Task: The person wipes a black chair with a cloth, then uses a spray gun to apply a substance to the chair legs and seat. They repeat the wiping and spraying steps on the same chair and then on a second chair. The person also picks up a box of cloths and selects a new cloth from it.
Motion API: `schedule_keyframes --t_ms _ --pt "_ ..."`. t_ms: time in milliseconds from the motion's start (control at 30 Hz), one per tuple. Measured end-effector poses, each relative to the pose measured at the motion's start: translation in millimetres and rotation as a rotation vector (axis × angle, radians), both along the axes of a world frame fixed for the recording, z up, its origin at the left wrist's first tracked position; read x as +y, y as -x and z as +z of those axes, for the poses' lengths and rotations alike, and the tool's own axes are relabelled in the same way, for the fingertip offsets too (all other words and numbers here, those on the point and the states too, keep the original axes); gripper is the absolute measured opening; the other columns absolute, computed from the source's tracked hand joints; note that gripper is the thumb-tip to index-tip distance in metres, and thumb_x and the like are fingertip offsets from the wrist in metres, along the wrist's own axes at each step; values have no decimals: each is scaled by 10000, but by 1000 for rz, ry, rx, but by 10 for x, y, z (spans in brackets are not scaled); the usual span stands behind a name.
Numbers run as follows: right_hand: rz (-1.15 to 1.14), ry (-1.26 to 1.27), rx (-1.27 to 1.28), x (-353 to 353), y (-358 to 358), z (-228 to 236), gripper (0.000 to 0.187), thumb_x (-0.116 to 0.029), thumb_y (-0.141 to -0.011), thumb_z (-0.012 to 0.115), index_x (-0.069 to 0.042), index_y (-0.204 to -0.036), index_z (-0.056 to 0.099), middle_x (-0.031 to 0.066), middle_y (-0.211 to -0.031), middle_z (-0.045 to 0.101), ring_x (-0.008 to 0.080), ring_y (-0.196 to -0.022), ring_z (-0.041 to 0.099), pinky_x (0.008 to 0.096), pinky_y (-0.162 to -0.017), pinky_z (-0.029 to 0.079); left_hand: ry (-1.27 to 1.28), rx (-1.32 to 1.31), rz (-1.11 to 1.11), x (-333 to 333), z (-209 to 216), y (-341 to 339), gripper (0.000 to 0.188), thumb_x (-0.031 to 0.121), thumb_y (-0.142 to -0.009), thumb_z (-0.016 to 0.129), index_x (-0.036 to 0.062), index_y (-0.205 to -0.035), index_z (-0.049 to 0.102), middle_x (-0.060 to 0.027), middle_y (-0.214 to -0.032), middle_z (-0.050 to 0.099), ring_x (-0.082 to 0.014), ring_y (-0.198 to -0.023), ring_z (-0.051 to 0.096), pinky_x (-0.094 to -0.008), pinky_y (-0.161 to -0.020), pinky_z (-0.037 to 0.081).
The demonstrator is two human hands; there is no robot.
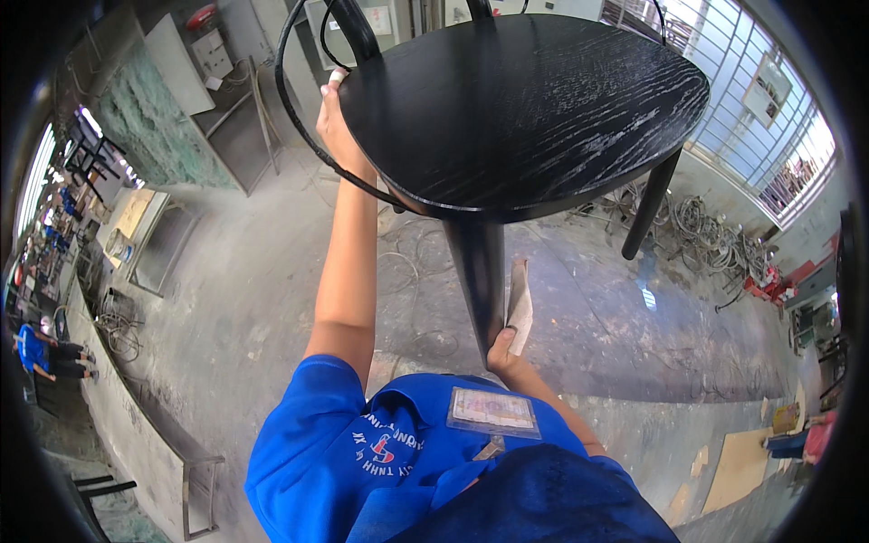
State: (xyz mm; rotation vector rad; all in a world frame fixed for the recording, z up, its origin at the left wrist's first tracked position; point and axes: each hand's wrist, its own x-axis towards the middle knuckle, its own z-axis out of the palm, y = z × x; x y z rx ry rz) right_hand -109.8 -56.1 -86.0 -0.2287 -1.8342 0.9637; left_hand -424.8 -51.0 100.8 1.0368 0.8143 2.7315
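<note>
Black chair (516, 118) at 12 to 1 o'clock, seat up top, legs pointing down. Left hand (339, 131) grips the seat edge at its 9 o'clock, fingers partly hidden. Right hand (509, 351) at 6 o'clock pinches a folded pale sheet (520, 312) against the near leg (476, 281). Status, my read: leg rub-down in hand. Seat is black all over, pale grain streaks on its right half; can't tell if finished. Far leg (654, 204) at 4 o'clock untouched right now, so maybe left. Further out: bench (161, 201) at 9 to 10, cable heap (701, 231) near 3.
</note>
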Motion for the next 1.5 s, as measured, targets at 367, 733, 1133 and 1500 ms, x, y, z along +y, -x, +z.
schedule_keyframes --t_ms 367,733,1133,1500 --pt "250 162 -124 -164 567 -17 552 -272 -959 417 74 -1379 326 245 -1405 386 368 -1322 362 413 -1096 258 -167 216 870 -1112 144 -1303 433 326 -1004 324 -6 -1222 494 -176 -1173 585 -303 -1168 519 -419 -999 400" --pt "62 399 293 888 -187 1007 642 -487 -972 354 -8 -1398 326 183 -1374 419 267 -1274 424 413 -1068 346 133 898 1604 -909 555 -174 334 237 -990 375 80 -987 670 -31 -989 658 -216 -972 548 -372 -962 305" --pt "-128 -261 -93 524 444 441 290 -286 -912 558 -81 -1083 672 230 -1216 437 380 -1125 432 426 -960 373 252 1270 1520 144 469 -1593 252 270 -960 481 83 -990 648 -49 -782 659 -167 -771 615 -328 -801 440" --pt "-106 -363 -60 270 458 301 265 -254 -799 691 -90 -1006 696 301 -1318 364 445 -1127 495 421 -888 460 382 983 1659 -979 1 -97 504 73 -850 588 8 -1328 442 -185 -1330 494 -384 -1278 413 -512 -1073 268"
